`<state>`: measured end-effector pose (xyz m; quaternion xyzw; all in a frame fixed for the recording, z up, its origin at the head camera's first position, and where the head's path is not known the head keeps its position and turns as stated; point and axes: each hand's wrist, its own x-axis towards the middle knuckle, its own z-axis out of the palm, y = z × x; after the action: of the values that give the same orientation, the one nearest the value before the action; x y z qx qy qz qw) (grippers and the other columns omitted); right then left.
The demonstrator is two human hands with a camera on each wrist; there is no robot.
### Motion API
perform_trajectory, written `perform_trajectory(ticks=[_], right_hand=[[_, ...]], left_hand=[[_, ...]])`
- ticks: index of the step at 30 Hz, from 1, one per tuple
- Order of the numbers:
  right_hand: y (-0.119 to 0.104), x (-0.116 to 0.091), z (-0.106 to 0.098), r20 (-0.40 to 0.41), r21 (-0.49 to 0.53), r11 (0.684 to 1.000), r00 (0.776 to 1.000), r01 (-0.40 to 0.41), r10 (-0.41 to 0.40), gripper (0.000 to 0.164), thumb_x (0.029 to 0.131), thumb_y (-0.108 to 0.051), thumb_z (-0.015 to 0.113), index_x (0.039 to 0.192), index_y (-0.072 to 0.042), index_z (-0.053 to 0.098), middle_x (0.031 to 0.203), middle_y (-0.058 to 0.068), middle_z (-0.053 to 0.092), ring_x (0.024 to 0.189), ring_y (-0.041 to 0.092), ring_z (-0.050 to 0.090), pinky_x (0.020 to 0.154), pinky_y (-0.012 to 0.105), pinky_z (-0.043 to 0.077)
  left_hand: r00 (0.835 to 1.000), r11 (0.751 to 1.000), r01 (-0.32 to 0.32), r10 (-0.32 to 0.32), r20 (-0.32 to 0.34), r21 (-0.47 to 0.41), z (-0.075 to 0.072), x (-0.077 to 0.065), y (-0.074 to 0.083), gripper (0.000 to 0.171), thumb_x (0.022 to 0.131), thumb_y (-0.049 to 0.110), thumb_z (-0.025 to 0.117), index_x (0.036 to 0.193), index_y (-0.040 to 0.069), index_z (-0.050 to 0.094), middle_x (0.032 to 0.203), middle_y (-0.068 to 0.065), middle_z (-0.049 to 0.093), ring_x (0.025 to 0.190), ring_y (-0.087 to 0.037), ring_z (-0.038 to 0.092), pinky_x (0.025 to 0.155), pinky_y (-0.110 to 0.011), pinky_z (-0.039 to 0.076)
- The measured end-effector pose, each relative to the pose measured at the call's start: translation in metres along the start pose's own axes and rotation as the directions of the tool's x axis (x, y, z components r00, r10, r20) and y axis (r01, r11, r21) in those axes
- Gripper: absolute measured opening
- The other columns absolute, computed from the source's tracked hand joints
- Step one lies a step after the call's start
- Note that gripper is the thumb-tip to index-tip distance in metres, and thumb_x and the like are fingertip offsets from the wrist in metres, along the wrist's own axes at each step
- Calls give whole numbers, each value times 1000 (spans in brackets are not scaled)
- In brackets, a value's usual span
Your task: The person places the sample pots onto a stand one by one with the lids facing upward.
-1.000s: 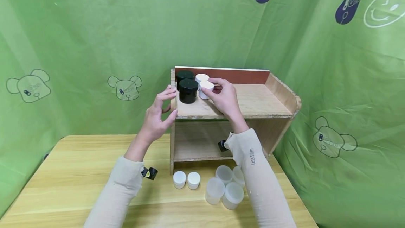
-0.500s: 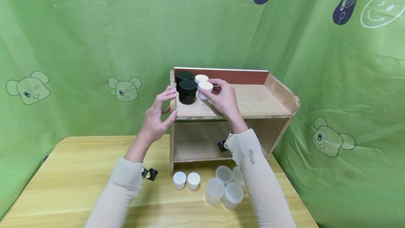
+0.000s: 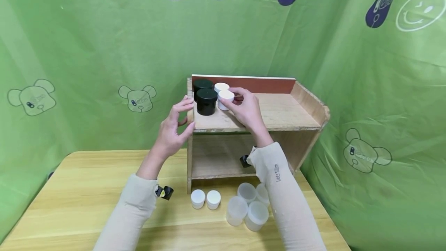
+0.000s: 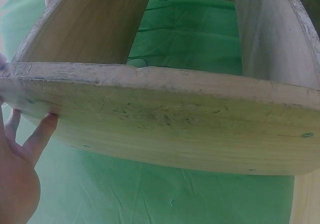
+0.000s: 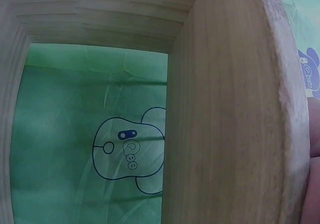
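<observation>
My right hand [image 3: 248, 108] pinches a small white lidded jar [image 3: 225, 100] between thumb and fingers, on the top board of a wooden shelf [image 3: 278, 115]. Right behind it stands another white jar [image 3: 222, 87]. To their left are two larger black jars, the front one [image 3: 206, 102] and the rear one [image 3: 203, 83], near the left side panel [image 3: 190, 146]. My left hand [image 3: 170, 131] rests its extended fingers against that panel, thumb near the front edge. In the left wrist view, the fingers [image 4: 42, 134] touch the panel's outer face. The right wrist view mostly shows the shelf's underside [image 5: 220, 114].
In front of the shelf, two small white jars, one left [image 3: 198, 198] and one right [image 3: 213, 199], stand on the wooden table [image 3: 87, 196]. Beside them several larger translucent tubs [image 3: 237, 210] are grouped near my right forearm. A green curtain [image 3: 87, 49] hangs behind.
</observation>
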<state>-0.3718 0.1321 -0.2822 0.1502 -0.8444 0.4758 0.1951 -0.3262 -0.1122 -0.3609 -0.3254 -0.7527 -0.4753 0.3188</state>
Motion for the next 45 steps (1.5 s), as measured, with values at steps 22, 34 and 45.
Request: perform_trajectory(ticks=[22, 34, 45], right_hand=[[-5, -9, -4, -53, 14, 994, 992, 111, -111, 54, 88, -18, 83, 135, 1, 65, 129, 19, 61, 118, 34, 66, 106, 42, 58], [-10, -52, -20, -89, 2, 968, 964, 251, -250, 49, 88, -14, 83, 133, -2, 68, 127, 18, 65, 118, 32, 61, 106, 46, 55], [-11, -102, -14, -2, 152, 943, 954, 296, -300, 46, 86, -3, 82, 130, 1, 68, 127, 13, 67, 114, 30, 63, 105, 35, 58]], left_hand=[[1000, 1000, -8, 8, -3, -16, 0, 2, -1, 54, 96, 13, 63, 147, 11, 45, 166, 4, 39, 157, -17, 31, 106, -56, 56], [1000, 1000, -6, 6, 3, -19, 5, 0, -1, 54, 96, 14, 63, 147, 16, 45, 165, 2, 40, 156, -17, 31, 106, -53, 57], [1000, 1000, -12, 11, -9, -11, 1, 1, -1, 55, 96, 16, 63, 147, 17, 45, 165, 3, 39, 157, -18, 31, 107, -51, 56]])
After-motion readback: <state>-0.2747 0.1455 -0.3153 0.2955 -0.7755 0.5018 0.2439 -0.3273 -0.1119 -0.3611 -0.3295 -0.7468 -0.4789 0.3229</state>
